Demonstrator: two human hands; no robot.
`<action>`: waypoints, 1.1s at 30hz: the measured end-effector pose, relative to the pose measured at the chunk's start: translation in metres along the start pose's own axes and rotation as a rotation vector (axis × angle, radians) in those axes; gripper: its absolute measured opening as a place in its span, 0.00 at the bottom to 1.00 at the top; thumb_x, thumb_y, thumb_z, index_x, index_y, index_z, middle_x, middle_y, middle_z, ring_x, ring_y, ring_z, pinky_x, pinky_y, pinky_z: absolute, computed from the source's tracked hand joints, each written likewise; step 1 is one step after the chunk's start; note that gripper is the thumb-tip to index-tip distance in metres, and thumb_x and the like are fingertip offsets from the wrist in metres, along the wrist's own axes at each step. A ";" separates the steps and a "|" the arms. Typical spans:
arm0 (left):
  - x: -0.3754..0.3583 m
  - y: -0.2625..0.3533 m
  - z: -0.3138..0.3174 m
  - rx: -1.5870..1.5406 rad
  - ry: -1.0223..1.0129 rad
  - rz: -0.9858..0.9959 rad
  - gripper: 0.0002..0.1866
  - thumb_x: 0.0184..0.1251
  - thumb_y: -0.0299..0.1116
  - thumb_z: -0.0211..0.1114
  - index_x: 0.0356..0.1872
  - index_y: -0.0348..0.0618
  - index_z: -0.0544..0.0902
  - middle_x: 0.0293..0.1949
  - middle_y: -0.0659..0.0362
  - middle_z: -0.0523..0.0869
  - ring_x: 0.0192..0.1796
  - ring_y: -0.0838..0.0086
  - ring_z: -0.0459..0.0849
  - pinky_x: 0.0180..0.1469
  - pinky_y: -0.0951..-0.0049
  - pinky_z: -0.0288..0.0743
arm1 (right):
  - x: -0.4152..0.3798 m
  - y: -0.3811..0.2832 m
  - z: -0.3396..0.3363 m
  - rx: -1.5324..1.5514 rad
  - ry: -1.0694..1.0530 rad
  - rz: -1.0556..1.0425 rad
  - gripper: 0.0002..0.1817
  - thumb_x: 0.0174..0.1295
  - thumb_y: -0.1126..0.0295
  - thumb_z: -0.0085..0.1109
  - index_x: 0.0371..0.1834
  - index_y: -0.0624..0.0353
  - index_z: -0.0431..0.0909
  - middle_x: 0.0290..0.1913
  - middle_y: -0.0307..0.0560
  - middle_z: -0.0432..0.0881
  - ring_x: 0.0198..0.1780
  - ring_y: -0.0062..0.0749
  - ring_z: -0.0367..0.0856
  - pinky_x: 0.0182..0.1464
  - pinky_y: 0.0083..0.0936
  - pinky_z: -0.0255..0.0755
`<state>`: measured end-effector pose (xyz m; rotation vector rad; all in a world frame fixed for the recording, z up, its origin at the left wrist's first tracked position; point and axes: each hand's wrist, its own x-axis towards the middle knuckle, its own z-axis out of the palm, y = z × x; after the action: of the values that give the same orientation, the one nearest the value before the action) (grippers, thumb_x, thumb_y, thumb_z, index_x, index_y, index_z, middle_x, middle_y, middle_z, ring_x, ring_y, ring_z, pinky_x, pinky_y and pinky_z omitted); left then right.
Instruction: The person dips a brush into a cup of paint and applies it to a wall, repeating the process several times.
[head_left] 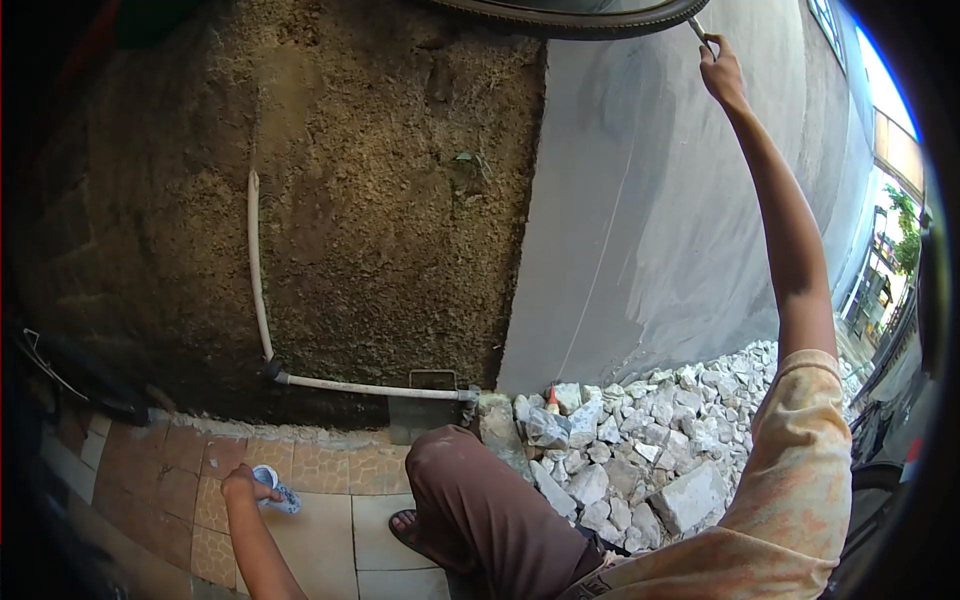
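Note:
Stretched far up to the right, my right hand (722, 75) is closed around a thin, light handle (700, 38). Its far end is hidden near a black bicycle tyre (620, 22), so the tool's kind does not show. Behind it rises a smooth grey wall (600, 200) with darker, damp-looking patches. Low at the left, my left hand (243, 486) grips the edge of a small white-and-blue cup (266, 476) above the tiled floor. A blue-and-white patterned piece (285, 499) shows beside the fingers.
A heap of broken white stones (640, 440) lies along the wall's foot, with a small red-tipped object (553, 400) on it. A white pipe (370, 388) runs along the rough brown wall (400, 200). My sandalled foot (410, 525) stands on the tiles (320, 540).

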<state>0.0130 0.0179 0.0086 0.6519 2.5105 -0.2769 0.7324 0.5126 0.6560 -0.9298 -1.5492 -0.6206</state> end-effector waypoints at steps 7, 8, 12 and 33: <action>-0.005 -0.007 -0.003 -0.006 0.096 0.032 0.67 0.29 0.57 0.94 0.76 0.35 0.71 0.70 0.48 0.84 0.72 0.59 0.83 0.73 0.63 0.78 | -0.144 -0.051 0.011 0.201 -0.486 -0.449 0.15 0.76 0.71 0.63 0.64 0.51 0.82 0.32 0.47 0.80 0.35 0.30 0.76 0.41 0.34 0.73; -0.012 -0.005 -0.007 -0.071 0.088 0.068 0.66 0.29 0.55 0.94 0.75 0.36 0.72 0.69 0.48 0.84 0.71 0.59 0.84 0.73 0.63 0.78 | -0.159 -0.061 -0.010 0.064 -0.791 -0.307 0.16 0.76 0.71 0.63 0.65 0.52 0.82 0.39 0.47 0.86 0.40 0.31 0.80 0.45 0.33 0.75; 0.006 -0.003 -0.006 -0.241 0.170 0.186 0.62 0.30 0.49 0.95 0.72 0.36 0.74 0.67 0.48 0.86 0.69 0.60 0.86 0.73 0.64 0.77 | -0.195 -0.072 -0.027 0.130 -1.145 -0.263 0.16 0.76 0.71 0.63 0.65 0.52 0.85 0.42 0.45 0.89 0.42 0.30 0.82 0.52 0.32 0.75; -0.084 0.035 -0.060 -0.259 0.354 0.544 0.57 0.29 0.47 0.95 0.68 0.38 0.78 0.64 0.45 0.87 0.67 0.51 0.85 0.70 0.57 0.79 | -0.268 -0.069 -0.014 0.045 -1.363 -0.307 0.14 0.74 0.68 0.66 0.61 0.49 0.85 0.40 0.56 0.92 0.43 0.49 0.90 0.47 0.46 0.78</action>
<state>0.0661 0.0339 0.1023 1.3209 2.4979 0.3851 0.6868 0.4048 0.4044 -1.1491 -2.9287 -0.0687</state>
